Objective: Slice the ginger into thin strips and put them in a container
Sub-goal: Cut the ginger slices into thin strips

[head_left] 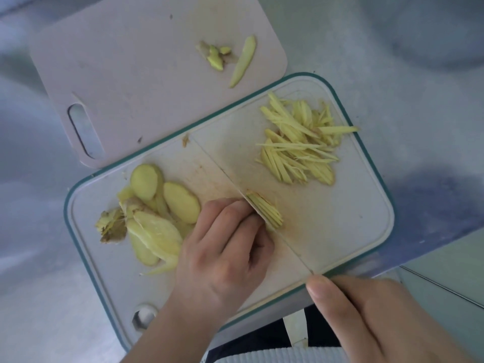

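We see a steel counter (392, 61) carrying two boards. The white cutting board (353, 218) with a teal rim lies nearest us, and a pale pink board (131, 61) sits beyond it at the far left, holding a few ginger scraps (225, 57). Our right hand (372, 318) grips the knife's handle at the near right, thumb along the top; the knife blade (256, 179) stands edge-down, running diagonally across the white board. Our left hand (222, 252), fingers curled, presses down a small stack of ginger slices (264, 210) right against the blade. A pile of cut ginger strips (301, 145) lies at the board's far right. Uncut ginger slices (162, 205) with a peel end rest at its left.
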Motion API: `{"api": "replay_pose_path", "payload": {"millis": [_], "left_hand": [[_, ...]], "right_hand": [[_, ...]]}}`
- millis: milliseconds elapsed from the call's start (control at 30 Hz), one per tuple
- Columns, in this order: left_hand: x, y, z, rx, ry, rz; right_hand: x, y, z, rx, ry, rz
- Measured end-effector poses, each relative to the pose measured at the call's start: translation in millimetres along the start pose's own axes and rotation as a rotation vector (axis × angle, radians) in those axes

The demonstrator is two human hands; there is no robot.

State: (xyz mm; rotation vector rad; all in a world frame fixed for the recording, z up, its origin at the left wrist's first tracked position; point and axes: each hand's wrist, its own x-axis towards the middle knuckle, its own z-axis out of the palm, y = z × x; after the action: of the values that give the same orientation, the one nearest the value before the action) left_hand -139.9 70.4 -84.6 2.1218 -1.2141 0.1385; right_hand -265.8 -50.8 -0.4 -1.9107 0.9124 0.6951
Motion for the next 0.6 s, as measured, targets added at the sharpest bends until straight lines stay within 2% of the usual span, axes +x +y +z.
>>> {"api": "replay_pose_path", "payload": {"millis": [33, 67, 100, 167, 200, 333, 400, 533, 600], "left_hand": [[0, 0, 0, -0.001, -0.002, 0.001], [0, -1, 0, -0.004, -0.004, 0.003], [-1, -1, 0, -0.008, -0.005, 0.004], [0, -1, 0, -0.017, -0.002, 0.005], [0, -1, 0, -0.019, 0.001, 0.007], [0, 0, 0, -0.007, -0.001, 0.02], [-1, 0, 0, 0.001, -0.001, 0.017], [-2, -1, 0, -0.004, -0.009, 0.03], [-3, -1, 0, 0.001, -0.011, 0.032]], "right_hand": [[-3, -3, -3, -0.006, -0.059, 0.075], [-3, -1, -2, 0.014, -0.047, 0.086], [-1, -1, 1, 0.062, -0.008, 0.03], [6, 1, 4, -0.034, 0.184, -0.199], [7, -3, 6, -0.076, 0.275, -0.229], [-1, 5, 8, 0.021, 0.201, -0.065], [-2, 11, 13, -0.058, 0.165, -0.081], [-2, 16, 25, -0.129, 0.384, -0.201], [6, 3, 19, -0.086, 0.317, -0.186]]}}
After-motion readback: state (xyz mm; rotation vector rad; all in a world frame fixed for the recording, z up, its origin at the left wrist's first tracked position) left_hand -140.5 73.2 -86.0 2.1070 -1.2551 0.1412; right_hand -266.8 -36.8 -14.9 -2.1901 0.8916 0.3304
